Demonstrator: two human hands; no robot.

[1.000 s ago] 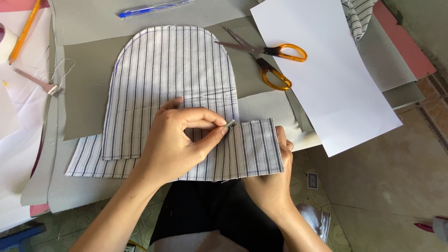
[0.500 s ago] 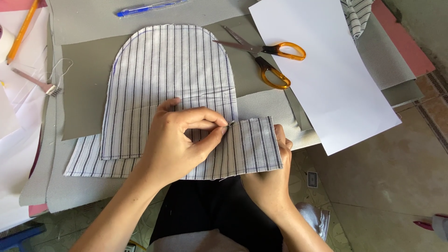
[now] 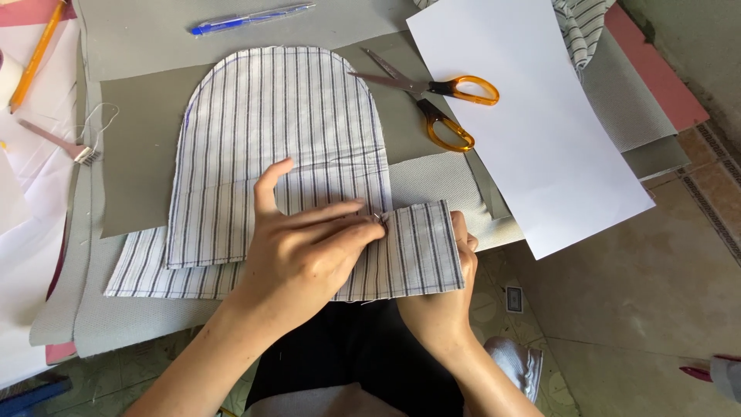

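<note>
Left hand (image 3: 305, 259) lies on the striped strip (image 3: 401, 251), fingertips pinched on what looks like a pin (image 3: 380, 219) at the strip's top edge, index finger raised over the arched striped piece (image 3: 282, 131). Right hand (image 3: 444, 305) is mostly under the strip's right end; fingers (image 3: 461, 232) curl up around that edge, holding the strip. The strip runs left to right across the near edge of the grey board (image 3: 139, 162), passing under the arched piece's lower edge. Scissors (image 3: 432, 100) with orange handles lie just right of the arch, partly on a white sheet (image 3: 540, 131). Blue pen (image 3: 251, 17) sits beyond the arch. Orange pencil (image 3: 35, 54) far left.
</note>
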